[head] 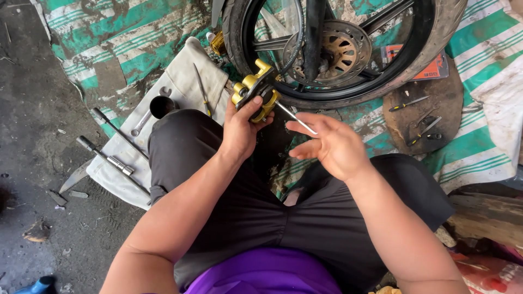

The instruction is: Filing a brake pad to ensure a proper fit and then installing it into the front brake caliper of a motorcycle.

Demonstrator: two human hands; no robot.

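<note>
Gold metal brake caliper (256,92), already off its mount, sits clenched in my left hand (239,128) just below the black motorcycle wheel (338,49), while my right hand (332,144) pinches a thin silver pin (296,118) at its side, refitting I judge not yet done.

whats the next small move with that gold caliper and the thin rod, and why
Probably slide the thin metal rod a little further into the gold brake caliper. The left hand holds the caliper up in front of the wheel, and the right hand pinches the rod's near end, its far tip already at the caliper body. How deep it sits cannot be told.
</note>
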